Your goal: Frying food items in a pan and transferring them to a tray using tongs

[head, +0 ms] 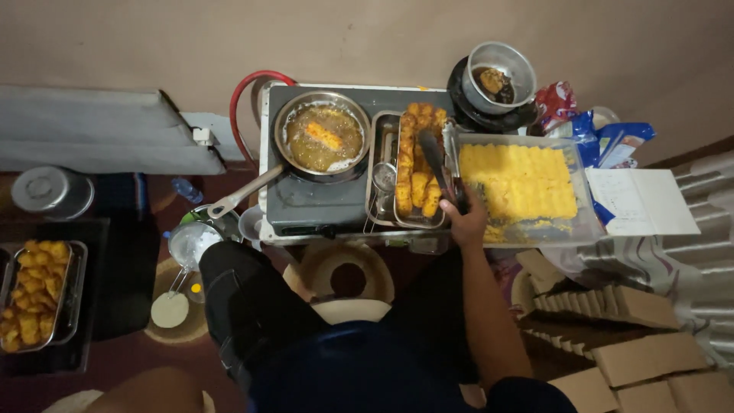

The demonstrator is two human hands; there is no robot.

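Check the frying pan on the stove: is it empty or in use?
In use. The frying pan holds bubbling oil with one orange breaded piece in it. The right hand holds tongs over the tray beside it.

Dim warm indoor light, brightest at centre, dark shadowed edges, slightly soft

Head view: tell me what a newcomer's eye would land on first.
The bright yellow crumbs in the clear tub at right stand out most. Next, the pan on the stove, one golden piece frying in oil. Between them, the right hand holds dark tongs over a tray of fried pieces.
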